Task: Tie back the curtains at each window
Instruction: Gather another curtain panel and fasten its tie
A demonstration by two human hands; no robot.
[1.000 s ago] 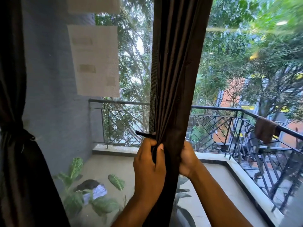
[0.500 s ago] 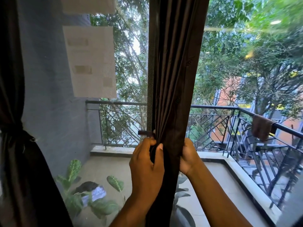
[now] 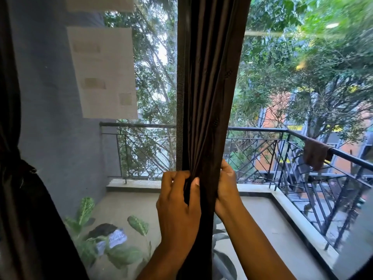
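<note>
A: status on the mid curtain (image 3: 210, 98)?

B: Bunched into a narrow column in front of the window frame upright (image 3: 180, 87), hanging straight down. Both hands are on it at railing-top height. Looks like the cinch step: gather's done, tie not closed yet afaict.

A: grips?

B: Left hand (image 3: 178, 207) is curled on the column's left edge, thumb pressed across the front folds, fingers pinching fabric. Something dark is pinched there, maybe the tie band, can't confirm. Right hand (image 3: 227, 188) is wrapped round the right edge, fingers curled behind the cloth, so their tips are hidden.

A: so both clamped on fabric, nothing loose?

B: Yep, neither is slack.

A: next?

B: My read: bring the band round the bundle and knot or hook it, w/ one hand keeping the folds squeezed so they don't spread. Needs the band end located first, since I can't see it.

A: other curtains?

B: Left curtain (image 3: 18, 178) at the pane's left edge looks already tied, pinched at the waist.
</note>
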